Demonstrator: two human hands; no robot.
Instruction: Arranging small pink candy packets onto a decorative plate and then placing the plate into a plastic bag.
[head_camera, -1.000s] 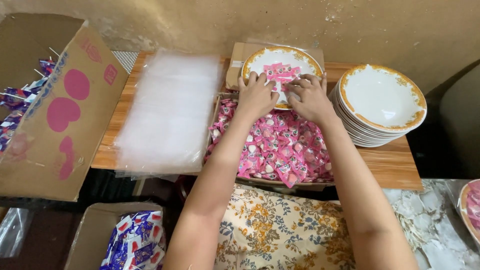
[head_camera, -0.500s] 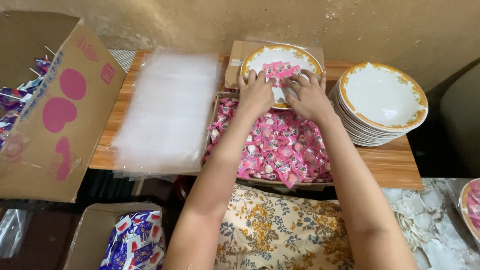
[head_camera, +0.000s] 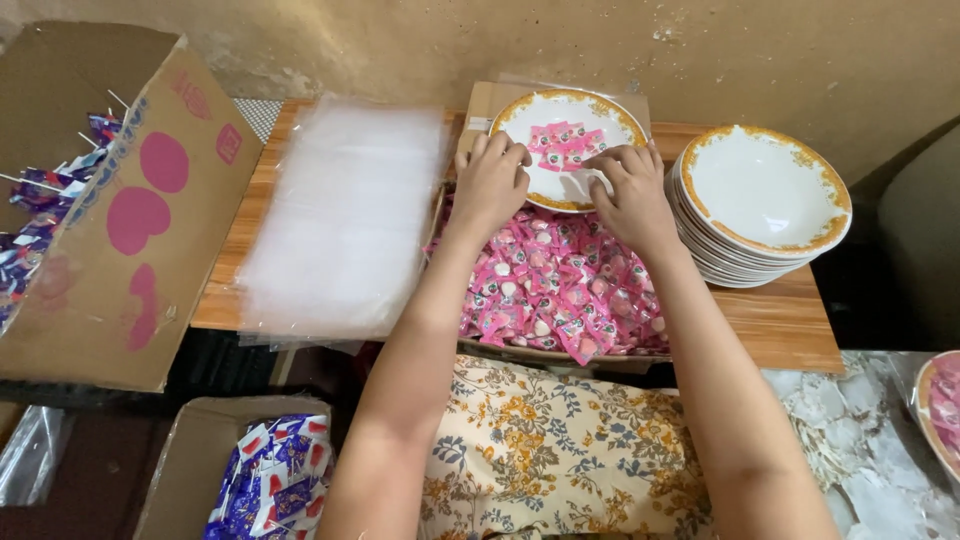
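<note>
Risk: the plate (head_camera: 570, 120) sits upper centre of the frame on a cardboard piece, its near rim overhanging the sachet heap (head_camera: 560, 290). If the rim is pressed by either hand, the plate could be tipped and its pink sachets (head_camera: 562, 146) spilled back into the heap. The plate stack (head_camera: 765, 200) stands just right of the right hand (head_camera: 630, 195); it could be knocked by a wide elbow swing.

Position: a few sachets lie in the plate's middle. The left hand (head_camera: 492, 180) is rested on the plate's left rim, fingers curled; whether a sachet is held cannot be told. The right hand's fingers are spread and bent over the plate's right side, tips touching the sachets; nothing is seen gripped. Clear bags (head_camera: 345, 215) lie on the table (head_camera: 780, 330), left of centre.
</note>
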